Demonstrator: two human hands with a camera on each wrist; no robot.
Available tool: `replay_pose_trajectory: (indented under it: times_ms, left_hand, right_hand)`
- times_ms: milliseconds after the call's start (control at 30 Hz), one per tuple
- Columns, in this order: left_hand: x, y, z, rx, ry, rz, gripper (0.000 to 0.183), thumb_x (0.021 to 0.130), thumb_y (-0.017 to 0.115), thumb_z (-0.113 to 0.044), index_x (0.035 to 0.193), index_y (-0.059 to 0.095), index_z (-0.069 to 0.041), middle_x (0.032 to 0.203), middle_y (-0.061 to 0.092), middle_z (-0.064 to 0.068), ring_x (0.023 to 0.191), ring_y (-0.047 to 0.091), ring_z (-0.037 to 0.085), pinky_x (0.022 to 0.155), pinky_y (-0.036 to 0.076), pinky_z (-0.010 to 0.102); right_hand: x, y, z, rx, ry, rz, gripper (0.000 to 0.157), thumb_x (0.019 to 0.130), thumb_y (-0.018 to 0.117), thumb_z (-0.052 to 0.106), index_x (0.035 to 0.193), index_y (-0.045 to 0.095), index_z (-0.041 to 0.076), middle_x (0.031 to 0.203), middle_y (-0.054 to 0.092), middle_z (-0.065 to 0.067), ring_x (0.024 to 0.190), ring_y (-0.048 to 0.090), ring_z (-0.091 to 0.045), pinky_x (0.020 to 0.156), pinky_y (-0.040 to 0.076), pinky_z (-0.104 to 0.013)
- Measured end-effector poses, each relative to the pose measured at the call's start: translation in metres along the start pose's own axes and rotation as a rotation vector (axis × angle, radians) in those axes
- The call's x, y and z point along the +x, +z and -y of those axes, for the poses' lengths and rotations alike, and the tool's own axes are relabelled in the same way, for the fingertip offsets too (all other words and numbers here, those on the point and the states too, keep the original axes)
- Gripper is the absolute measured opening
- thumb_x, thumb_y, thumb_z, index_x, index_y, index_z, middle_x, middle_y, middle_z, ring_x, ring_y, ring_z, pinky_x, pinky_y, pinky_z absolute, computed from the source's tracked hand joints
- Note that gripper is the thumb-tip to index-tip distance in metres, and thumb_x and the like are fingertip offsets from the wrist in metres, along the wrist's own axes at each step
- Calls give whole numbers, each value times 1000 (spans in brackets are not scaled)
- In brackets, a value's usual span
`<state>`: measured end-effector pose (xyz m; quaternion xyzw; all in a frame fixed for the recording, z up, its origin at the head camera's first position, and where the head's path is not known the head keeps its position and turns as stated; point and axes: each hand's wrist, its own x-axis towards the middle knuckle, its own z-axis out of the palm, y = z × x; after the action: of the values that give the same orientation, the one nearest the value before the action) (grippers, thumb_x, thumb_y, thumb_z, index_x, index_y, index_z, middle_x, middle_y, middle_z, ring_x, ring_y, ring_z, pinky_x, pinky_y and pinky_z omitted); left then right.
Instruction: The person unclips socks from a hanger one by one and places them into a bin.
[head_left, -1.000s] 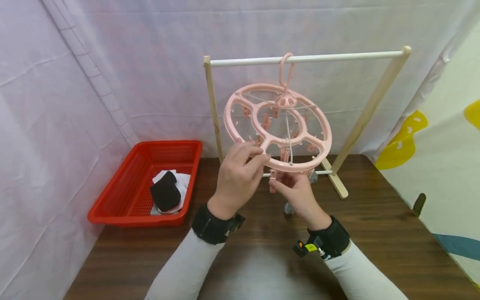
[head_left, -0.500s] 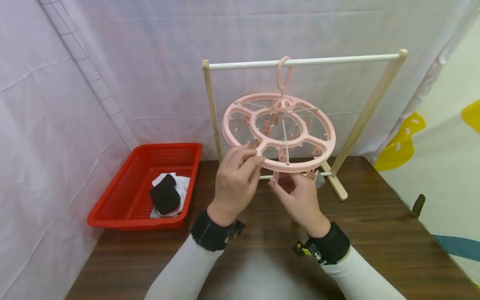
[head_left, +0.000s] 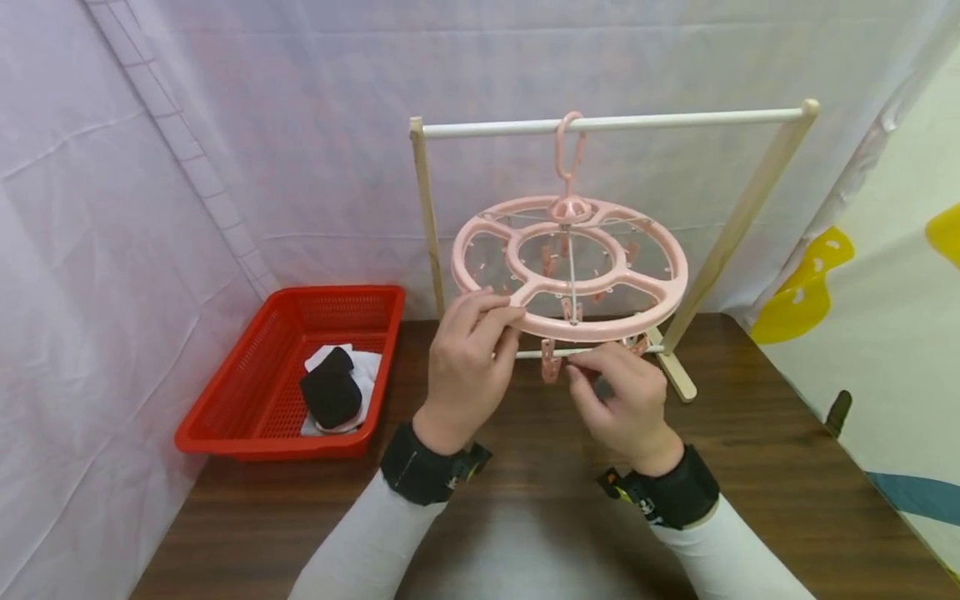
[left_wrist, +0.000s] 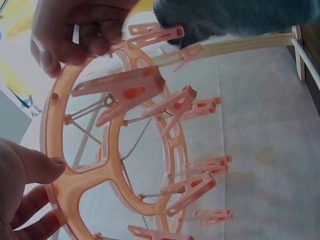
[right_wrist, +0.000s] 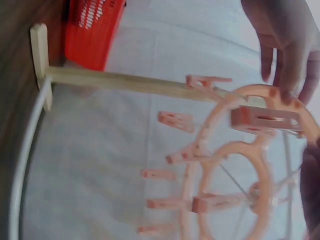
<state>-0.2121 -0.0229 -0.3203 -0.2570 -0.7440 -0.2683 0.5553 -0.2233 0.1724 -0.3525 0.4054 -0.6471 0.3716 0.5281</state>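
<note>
A round pink clip hanger [head_left: 592, 333] hangs by its hook from a white rail. My left hand [head_left: 468, 358] pinches the front left of its outer ring between thumb and fingers. Just under the front rim, my right hand [head_left: 626, 400] has its fingers loosely bent, to the right of a dangling pink peg [head_left: 551, 367]. That peg hangs apart from the fingertips, with nothing in its jaws. In the left wrist view, a dark grey fuzzy cloth [left_wrist: 230, 22] hangs beside pink pegs [left_wrist: 155, 37]; the right hand mostly hides it in the head view.
A red plastic basket [head_left: 288, 446] stands at the left with a black cloth piece [head_left: 330, 390] and white cloth [head_left: 366, 367] inside. The rail [head_left: 690, 121] sits on wooden posts [head_left: 750, 208] at the back of the brown table [head_left: 517, 533].
My right hand has let go of the front peg and moved right. The hanger ring has tipped to a flatter angle, while my left hand keeps its hold on the rim.
</note>
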Motion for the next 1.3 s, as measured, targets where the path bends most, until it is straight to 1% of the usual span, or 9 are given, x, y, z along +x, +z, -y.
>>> replay_pose_trajectory:
  times_ms: [133, 200, 267, 367, 433, 533, 600, 933, 1300]
  left_hand:
    - [0, 0, -1, -7, -13, 1, 10, 87, 69, -9, 94, 74, -5, 101, 69, 12, 109, 61, 29, 106, 42, 35]
    - [1, 0, -1, -5, -16, 3, 10, 87, 69, -9, 94, 74, -5, 101, 69, 12, 110, 61, 29, 106, 42, 35]
    - [1, -1, -1, -3, -20, 5, 11, 87, 68, -9, 95, 74, -5, 102, 69, 12, 110, 61, 29, 106, 41, 35]
    - [2, -1, -2, 1, -25, 5, 11, 88, 68, -10, 96, 74, -5, 103, 69, 12, 111, 61, 30, 106, 41, 33]
    - [2, -2, -3, 0, -28, 6, 11, 89, 68, -11, 96, 74, -5, 103, 69, 12, 111, 60, 30, 106, 40, 32]
    - [2, -3, -4, 10, -24, 1, 11, 89, 67, -10, 96, 74, -5, 103, 69, 12, 112, 60, 30, 107, 40, 32]
    - [3, -4, -5, 18, -24, -1, 12, 89, 67, -9, 97, 74, -5, 104, 69, 12, 113, 60, 29, 107, 40, 32]
    - [5, -4, -5, 10, -26, -7, 13, 84, 67, -4, 96, 74, -4, 104, 68, 14, 113, 60, 32, 107, 40, 33]
    - [5, -3, -5, 5, 13, -32, 14, 83, 66, -1, 94, 73, -3, 103, 69, 14, 112, 61, 32, 106, 42, 35]
  right_hand:
    - [16, -5, 5, -83, -105, -249, 12, 76, 60, 8, 71, 67, 0, 68, 58, -13, 62, 51, -32, 62, 41, -40]
    - [22, -8, 3, -147, -103, -364, 11, 74, 58, 7, 71, 65, -1, 72, 56, -17, 67, 48, -38, 65, 38, -45]
    - [26, -12, -2, -196, -59, -427, 12, 73, 56, 6, 75, 65, -1, 79, 57, -20, 74, 48, -41, 69, 38, -46]
    - [27, -21, -14, -212, 45, -428, 19, 72, 52, 1, 84, 67, -3, 91, 60, -23, 86, 52, -42, 79, 40, -44]
    - [26, -27, -24, -193, 123, -372, 23, 73, 51, -1, 89, 67, -5, 98, 61, -26, 93, 54, -42, 84, 42, -41]
    - [23, -35, -37, -123, 211, -291, 20, 75, 57, -1, 91, 67, -8, 102, 62, -29, 98, 56, -41, 90, 44, -38]
    - [22, -37, -42, -70, 240, -274, 17, 76, 63, 0, 89, 67, -10, 100, 63, -31, 98, 58, -41, 92, 46, -36]
    - [18, -37, -51, -1, 235, -386, 14, 73, 70, 2, 80, 68, -10, 91, 65, -29, 95, 61, -38, 91, 51, -38]
    - [20, -34, -45, -35, 202, -419, 10, 73, 70, 2, 75, 68, -7, 87, 65, -26, 93, 62, -37, 89, 51, -39]
